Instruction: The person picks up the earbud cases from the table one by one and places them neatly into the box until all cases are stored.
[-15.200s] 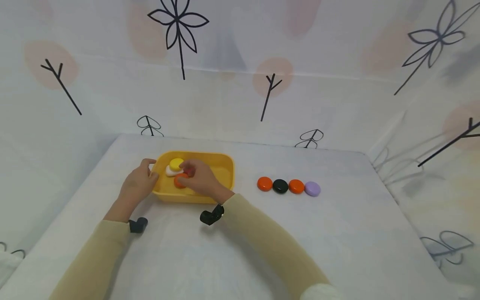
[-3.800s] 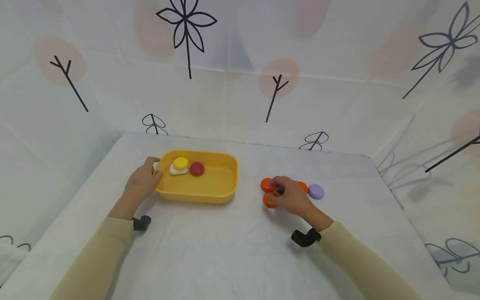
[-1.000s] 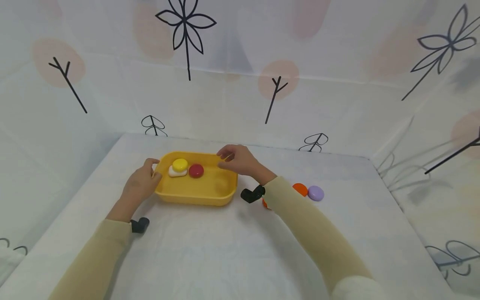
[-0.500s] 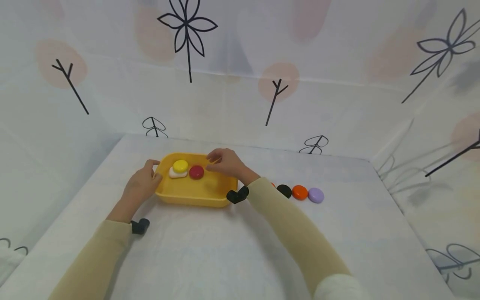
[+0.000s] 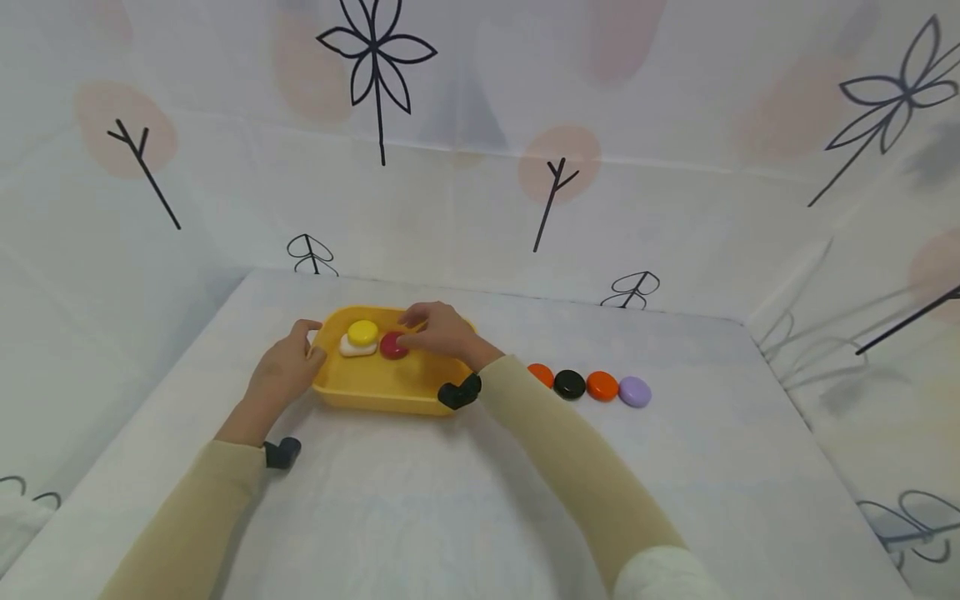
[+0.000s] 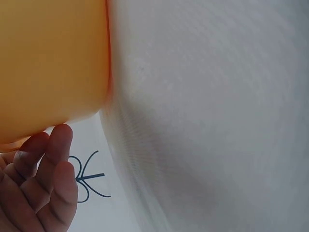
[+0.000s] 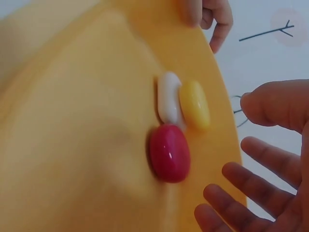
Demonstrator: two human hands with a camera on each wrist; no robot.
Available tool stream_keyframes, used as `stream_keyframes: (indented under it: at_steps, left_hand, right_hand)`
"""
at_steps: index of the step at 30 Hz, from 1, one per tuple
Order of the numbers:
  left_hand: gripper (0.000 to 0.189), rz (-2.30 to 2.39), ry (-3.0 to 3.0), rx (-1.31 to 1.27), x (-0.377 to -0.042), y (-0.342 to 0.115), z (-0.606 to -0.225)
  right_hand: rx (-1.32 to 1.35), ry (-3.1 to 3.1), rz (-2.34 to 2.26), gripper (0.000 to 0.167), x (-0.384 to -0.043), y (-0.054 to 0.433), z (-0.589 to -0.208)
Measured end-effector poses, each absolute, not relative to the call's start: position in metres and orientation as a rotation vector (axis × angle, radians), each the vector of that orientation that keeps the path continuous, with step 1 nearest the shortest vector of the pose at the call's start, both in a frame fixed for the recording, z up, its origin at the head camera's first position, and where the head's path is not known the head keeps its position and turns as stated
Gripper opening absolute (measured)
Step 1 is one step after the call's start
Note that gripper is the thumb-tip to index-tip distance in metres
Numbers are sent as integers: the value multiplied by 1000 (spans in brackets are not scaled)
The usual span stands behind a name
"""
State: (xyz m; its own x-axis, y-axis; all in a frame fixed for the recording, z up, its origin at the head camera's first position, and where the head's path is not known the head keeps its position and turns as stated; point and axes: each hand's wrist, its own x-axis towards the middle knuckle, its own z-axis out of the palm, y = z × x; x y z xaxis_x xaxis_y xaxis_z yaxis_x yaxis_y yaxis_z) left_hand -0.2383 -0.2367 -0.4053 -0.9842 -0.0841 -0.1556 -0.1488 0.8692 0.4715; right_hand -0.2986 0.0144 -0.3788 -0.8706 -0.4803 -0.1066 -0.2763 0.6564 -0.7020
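A yellow tray stands at the left of the table. My left hand grips its left rim, thumb inside and fingers outside. In the tray are a glossy red disc, a white piece and a yellow disc resting on the white one. My right hand hovers over the tray beside the red disc. In the right wrist view its fingers are spread and apart from the red disc, holding nothing.
Right of the tray, a row on the white cloth has an orange disc partly behind the right sleeve, a black disc, another orange disc and a purple disc. Patterned cloth hangs behind.
An orange disc earlier in the tray went with my right hand to the row on the table. Since then my right hand has come back over the tray, moving left toward the red disc.
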Motion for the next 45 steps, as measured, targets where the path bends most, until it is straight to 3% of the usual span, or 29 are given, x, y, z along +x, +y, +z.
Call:
stream_keyframes:
  at_steps: [16, 31, 45]
  left_hand:
    - [56, 755, 2907, -183, -241, -232, -405]
    - [56, 753, 2910, -186, -238, -233, -407]
    - [56, 728, 2944, -161, -237, -237, -406]
  right_hand:
    - [-576, 2549, -902, 40, -312, 5, -386]
    - [-744, 2565, -610, 44, -318, -5, -385]
    - [-848, 2560, -583, 34, -322, -9, -392]
